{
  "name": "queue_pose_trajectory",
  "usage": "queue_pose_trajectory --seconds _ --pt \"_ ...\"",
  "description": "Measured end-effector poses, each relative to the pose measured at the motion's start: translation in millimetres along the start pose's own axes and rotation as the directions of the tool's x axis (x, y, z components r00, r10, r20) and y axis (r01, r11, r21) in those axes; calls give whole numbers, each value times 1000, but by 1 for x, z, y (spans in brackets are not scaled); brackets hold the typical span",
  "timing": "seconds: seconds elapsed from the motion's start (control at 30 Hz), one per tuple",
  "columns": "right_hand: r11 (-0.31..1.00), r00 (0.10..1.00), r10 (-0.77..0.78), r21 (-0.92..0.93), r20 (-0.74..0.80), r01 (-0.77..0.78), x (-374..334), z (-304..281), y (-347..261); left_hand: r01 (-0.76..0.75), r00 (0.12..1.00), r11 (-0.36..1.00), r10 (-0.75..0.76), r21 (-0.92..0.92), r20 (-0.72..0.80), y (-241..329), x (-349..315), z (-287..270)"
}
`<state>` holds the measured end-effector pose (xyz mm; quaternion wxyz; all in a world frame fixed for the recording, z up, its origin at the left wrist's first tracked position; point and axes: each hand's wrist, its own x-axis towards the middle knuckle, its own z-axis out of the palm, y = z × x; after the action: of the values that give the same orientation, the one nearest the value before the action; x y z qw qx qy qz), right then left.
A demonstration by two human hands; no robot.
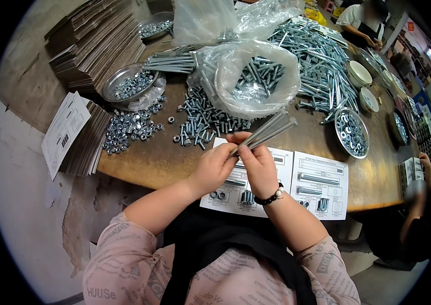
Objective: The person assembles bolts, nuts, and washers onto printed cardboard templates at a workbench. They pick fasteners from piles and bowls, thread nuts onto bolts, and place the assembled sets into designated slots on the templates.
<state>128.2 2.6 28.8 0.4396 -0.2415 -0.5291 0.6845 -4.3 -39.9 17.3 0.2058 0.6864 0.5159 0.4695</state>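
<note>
Above the table's front edge, my left hand (214, 166) and my right hand (259, 170) meet around a small bundle of long bolts (275, 130). The fingers of both are closed on it. The bolts slant up to the right, their far ends slightly blurred. Below lie two white printed sheets, one partly covered by my hands and right wrist, the right sheet (338, 195) fully in sight. Each shows bolt and nut shapes; I cannot tell everywhere whether they are real pieces or pictures. Just beyond my hands lies a pile of short bolts (198, 116).
Loose nuts (126, 131) and a metal bowl (107, 90) of nuts lie left, near stacked cardboard (91, 48). An open plastic bag (225, 96) of bolts stands centrally. A long-bolt heap (322, 66) and a washer bowl (365, 150) are right. Other people work along the table's right side.
</note>
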Motion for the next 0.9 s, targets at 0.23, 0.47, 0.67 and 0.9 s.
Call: queue_pose_trajectory --seconds 0.23,0.47,0.67,0.9 --pt "766 998 -57 -641 -4 42 27 -62 -11 55 998 986 -60 156 29 -26 28 -30" --pt "14 966 67 -968 251 251 23 -85 29 119 953 979 -159 165 259 -61 12 -24" --pt "-15 983 32 -983 181 182 21 -99 24 -35 906 954 -96 299 413 -73 22 -12" --pt "373 952 211 -882 -223 -290 5 -142 -8 -44 919 952 -80 302 386 -78 21 -10"
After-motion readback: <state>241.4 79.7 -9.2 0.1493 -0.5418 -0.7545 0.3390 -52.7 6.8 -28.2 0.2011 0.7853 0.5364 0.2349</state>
